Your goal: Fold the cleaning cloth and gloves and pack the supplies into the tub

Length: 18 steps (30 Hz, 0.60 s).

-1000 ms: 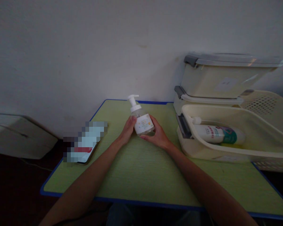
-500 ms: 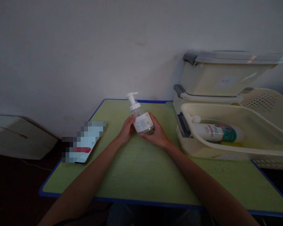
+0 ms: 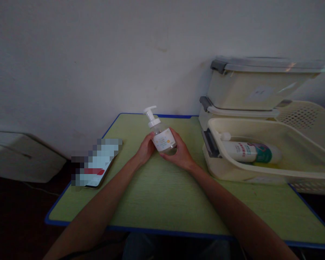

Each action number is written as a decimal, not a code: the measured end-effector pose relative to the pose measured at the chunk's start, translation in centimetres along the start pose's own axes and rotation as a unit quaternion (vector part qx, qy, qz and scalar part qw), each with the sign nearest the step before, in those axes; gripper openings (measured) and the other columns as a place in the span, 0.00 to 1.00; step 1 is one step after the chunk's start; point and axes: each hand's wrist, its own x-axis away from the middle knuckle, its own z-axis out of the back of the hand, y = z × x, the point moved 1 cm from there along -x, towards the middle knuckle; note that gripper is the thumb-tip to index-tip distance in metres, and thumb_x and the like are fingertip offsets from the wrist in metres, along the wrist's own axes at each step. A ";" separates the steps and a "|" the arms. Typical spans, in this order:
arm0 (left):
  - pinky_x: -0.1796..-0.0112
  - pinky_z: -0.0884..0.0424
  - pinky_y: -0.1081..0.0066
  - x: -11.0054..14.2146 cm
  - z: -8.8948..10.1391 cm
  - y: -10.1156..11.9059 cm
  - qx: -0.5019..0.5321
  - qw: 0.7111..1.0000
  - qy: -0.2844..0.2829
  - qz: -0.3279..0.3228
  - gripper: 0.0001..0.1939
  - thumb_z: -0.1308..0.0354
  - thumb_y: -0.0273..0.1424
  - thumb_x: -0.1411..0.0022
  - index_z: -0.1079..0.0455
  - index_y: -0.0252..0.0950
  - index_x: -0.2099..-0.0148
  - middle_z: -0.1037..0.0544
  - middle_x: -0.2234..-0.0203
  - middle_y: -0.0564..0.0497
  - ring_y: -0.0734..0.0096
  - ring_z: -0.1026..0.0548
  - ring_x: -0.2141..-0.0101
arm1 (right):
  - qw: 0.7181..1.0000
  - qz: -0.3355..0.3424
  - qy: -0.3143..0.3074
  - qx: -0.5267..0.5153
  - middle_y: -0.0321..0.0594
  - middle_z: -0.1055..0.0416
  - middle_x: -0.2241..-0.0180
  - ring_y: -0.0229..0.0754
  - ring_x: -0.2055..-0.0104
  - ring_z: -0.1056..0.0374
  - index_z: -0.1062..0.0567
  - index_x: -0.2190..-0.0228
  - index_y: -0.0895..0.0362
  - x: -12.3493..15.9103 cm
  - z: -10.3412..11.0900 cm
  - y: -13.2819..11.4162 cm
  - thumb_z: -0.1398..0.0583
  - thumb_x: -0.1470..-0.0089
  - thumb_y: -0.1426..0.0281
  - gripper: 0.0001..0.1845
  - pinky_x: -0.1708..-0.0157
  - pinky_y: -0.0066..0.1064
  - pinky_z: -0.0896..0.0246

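A small clear pump bottle with a white pump head and a pale label is held between both hands above the green table. It leans with its pump toward the upper left. My left hand wraps its left side with fingers curled on it. My right hand cups its right side and base.
A phone lies at the table's left edge. At the right, a cream basket holds a white bottle with a green label. Two lidded bins are stacked behind it, with a perforated basket further right.
The bottle has tilted a little more to the left between my hands, and its pump has shifted left. Both hands keep their hold.
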 end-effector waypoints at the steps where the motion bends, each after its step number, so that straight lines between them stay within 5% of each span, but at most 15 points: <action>1: 0.53 0.34 0.62 0.0 -0.1 0.0 0.008 1.000 0.003 0.000 0.11 0.46 0.35 0.48 0.31 0.34 0.64 0.22 0.71 0.51 0.60 0.26 0.58 | 1.000 0.003 0.000 0.002 0.49 0.45 0.43 0.51 0.41 0.48 0.48 0.42 0.54 0.0 0.0 0.0 0.35 0.63 0.67 0.47 0.46 0.45 0.45; 7: 0.54 0.32 0.64 0.0 -0.4 0.4 0.050 0.999 0.003 -0.005 0.08 0.46 0.34 0.46 0.30 0.35 0.65 0.22 0.72 0.52 0.63 0.25 0.60 | 0.999 0.021 -0.002 0.028 0.46 0.46 0.42 0.49 0.43 0.45 0.47 0.43 0.52 0.2 0.0 0.2 0.36 0.62 0.72 0.46 0.58 0.37 0.34; 14: 0.61 0.31 0.74 0.0 0.0 0.8 0.076 0.997 0.012 -0.020 0.10 0.47 0.35 0.41 0.29 0.35 0.64 0.22 0.72 0.54 0.72 0.25 0.69 | 0.978 0.129 0.031 0.159 0.44 0.43 0.43 0.50 0.43 0.45 0.50 0.42 0.48 0.5 0.1 0.0 0.36 0.62 0.77 0.48 0.47 0.46 0.46; 18: 0.66 0.31 0.76 0.1 0.3 1.0 0.082 0.996 0.016 -0.025 0.10 0.46 0.37 0.41 0.30 0.35 0.66 0.22 0.74 0.54 0.74 0.25 0.72 | 0.989 0.084 0.030 0.118 0.46 0.45 0.43 0.52 0.42 0.47 0.49 0.43 0.49 0.6 -0.1 -0.1 0.34 0.62 0.72 0.47 0.49 0.45 0.41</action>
